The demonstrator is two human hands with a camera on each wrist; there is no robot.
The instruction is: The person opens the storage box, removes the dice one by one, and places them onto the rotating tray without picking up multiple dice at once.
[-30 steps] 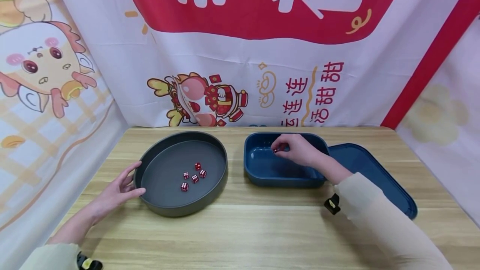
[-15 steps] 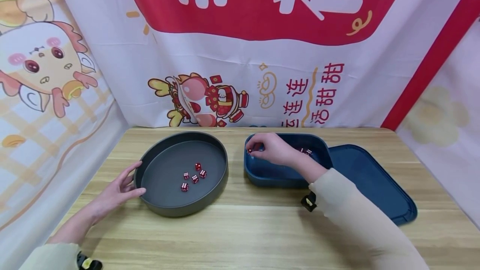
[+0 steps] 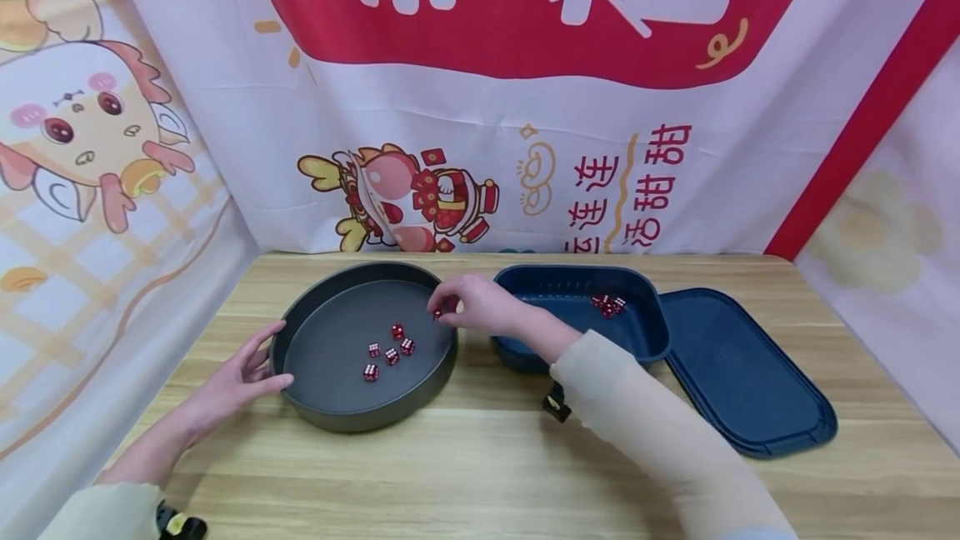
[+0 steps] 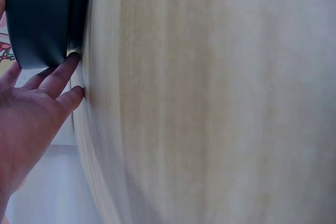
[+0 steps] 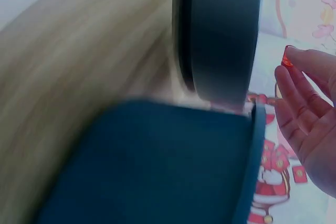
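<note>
The dark tray is seen at the edge of the wooden surface. Its outer wall is touched by the straight fingers of the left hand.

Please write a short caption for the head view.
Right hand pinches a red die over the grey tray; left hand touches its rim.

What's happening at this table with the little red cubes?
A person sits at a wooden table. The right hand pinches one red die and holds it over the right rim of a round dark tray, where five dice lie. The left hand rests open against the tray's left side. More dice lie in a blue box to the right, its lid flat beside it.
</note>
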